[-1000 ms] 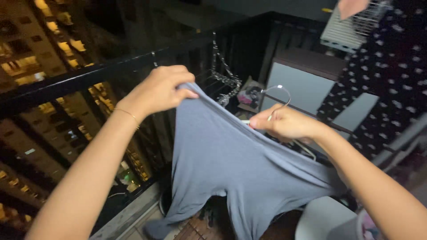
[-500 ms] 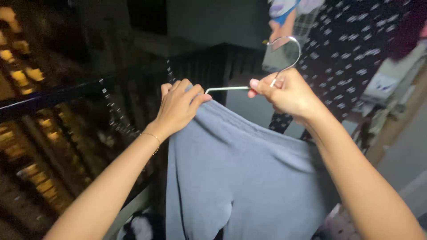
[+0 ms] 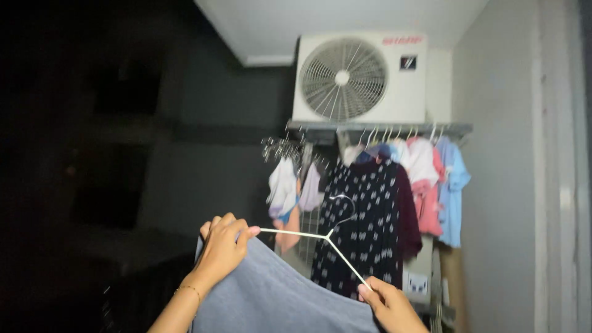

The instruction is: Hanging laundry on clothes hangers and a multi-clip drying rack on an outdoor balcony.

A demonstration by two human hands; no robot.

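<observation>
Hanger (image 3: 327, 237) raised; both hands grip ends, dark gap left.

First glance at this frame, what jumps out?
Top centre, a white air-conditioner outdoor unit with a round fan grille sits above a rack of hanging clothes. At the bottom, the left hand and right hand hold a white wire hanger carrying a grey-blue garment.

The garment (image 3: 277, 296) on the white wire hanger (image 3: 320, 237) is plain grey-blue. Behind the hanger hangs a dark navy dress (image 3: 364, 228) patterned with small white marks; to its right, a maroon piece (image 3: 408, 222), then pink (image 3: 428, 185) and light blue shirts (image 3: 455, 191). Above them — a white fan unit (image 3: 361, 77) on a pale grey wall (image 3: 499, 185).
</observation>
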